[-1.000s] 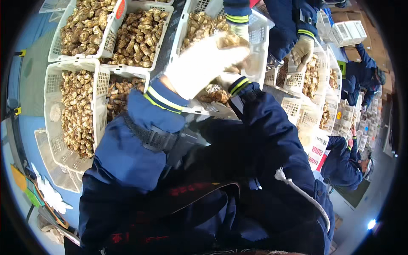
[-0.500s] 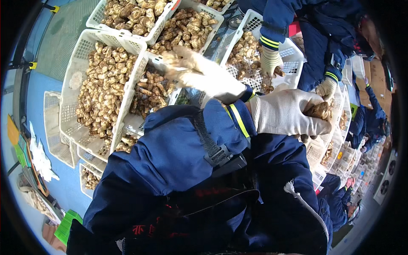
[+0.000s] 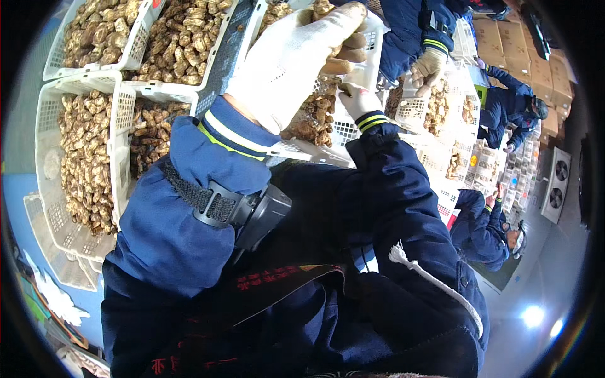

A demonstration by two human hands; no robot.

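My left hand (image 3: pixel 287 66), in a white knitted glove with soiled fingertips, is raised over a white perforated crate (image 3: pixel 346 131). Its fingers are closed around a brown mushroom (image 3: pixel 322 9), largely covered by the glove. Lower and to the right, my right hand (image 3: pixel 359 101), gloved too, reaches into the same crate with its fingers curled. It is close beside a heap of mushrooms (image 3: pixel 315 113). Whatever its fingertips may hold is too small and hidden to make out.
At the left stand white crates full of mushrooms (image 3: pixel 88 164), with more behind them (image 3: pixel 183 44). Across from me is a co-worker's gloved hand (image 3: pixel 428 69). Several crates (image 3: pixel 435 113) run along the right, where other people sit. Cardboard boxes (image 3: pixel 504 38) are stacked beyond.
My arms have uncrossed. The left hand, still holding a mushroom, has moved left and up. My right hand has come back from the left crates into the middle crate. The view has turned.
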